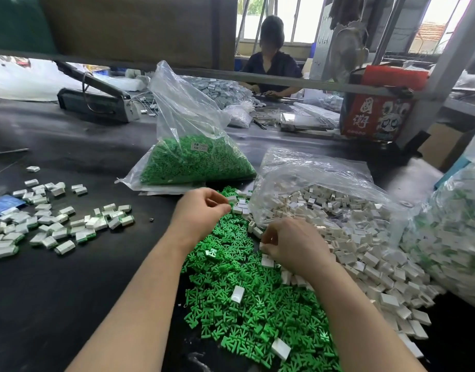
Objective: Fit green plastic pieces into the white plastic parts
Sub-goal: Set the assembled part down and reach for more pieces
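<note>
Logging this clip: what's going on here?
A person is assembling small parts at a dark table. The left hand reaches over the loose green pieces; the right hand grips a white part beside the spilled white parts. Finished pieces lie scattered to the left.

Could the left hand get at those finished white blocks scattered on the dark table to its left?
Probably yes. The left hand hovers over the loose green plastic pieces, and only bare black table lies between it and the scattered finished white blocks with green inserts. Nothing blocks a sideways sweep.
</note>
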`<state>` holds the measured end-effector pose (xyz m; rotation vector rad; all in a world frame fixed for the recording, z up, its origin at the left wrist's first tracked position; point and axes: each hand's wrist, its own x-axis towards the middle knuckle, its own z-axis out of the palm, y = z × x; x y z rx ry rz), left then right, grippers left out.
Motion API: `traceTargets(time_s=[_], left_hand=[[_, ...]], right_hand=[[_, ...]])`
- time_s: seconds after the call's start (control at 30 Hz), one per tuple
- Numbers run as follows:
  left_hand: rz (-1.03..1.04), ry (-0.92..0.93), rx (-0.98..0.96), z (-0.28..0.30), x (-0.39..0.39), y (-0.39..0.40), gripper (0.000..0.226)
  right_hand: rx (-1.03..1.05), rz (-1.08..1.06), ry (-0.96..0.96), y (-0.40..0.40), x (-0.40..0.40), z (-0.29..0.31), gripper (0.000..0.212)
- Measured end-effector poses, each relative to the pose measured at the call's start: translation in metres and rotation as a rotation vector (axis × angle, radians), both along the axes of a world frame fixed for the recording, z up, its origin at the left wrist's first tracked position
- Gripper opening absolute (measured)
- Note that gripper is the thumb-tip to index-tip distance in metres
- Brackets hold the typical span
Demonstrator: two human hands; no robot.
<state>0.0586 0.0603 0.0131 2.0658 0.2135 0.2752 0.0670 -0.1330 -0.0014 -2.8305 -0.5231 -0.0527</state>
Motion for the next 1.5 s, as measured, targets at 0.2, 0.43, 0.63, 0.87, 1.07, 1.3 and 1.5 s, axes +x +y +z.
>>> traceTargets(time_s=[0.2, 0.43, 0.63, 0.87, 1.07, 1.3, 1.5], left_hand=[[-0.298, 0.249, -0.281, -0.004, 0.002, -0.021, 0.024], [-0.208, 0.103, -0.589, -0.001, 0.0, -0.019, 0.006], [-0.056, 0.029, -0.85, 0.007, 0.0, -0.006, 0.006], [-0.082, 0.055, -0.961, 0.009, -0.001, -0.002, 0.007], [-0.092, 0.047, -0.961, 0.007, -0.001, -0.009, 0.006], [-0.15, 0.049, -1.035, 0.006, 0.0, -0.007, 0.011], [-0.169, 0.032, -1.051, 0.007, -0.001, -0.009, 0.037]], right_hand=[[0.355, 0.056, -0.11, 0.004, -0.003, 0.005, 0.012], [0.571, 0.04, -0.151, 0.012, -0.007, 0.008, 0.018], [0.168, 0.138, 0.185, 0.019, -0.011, 0.007, 0.047], [0.055, 0.192, 0.129, 0.027, -0.014, 0.004, 0.024], [-0.026, 0.169, 0.036, 0.03, -0.015, -0.002, 0.035], [-0.003, 0.187, 0.018, 0.032, -0.016, 0.0, 0.022], [0.024, 0.232, 0.051, 0.033, -0.018, 0.0, 0.018]])
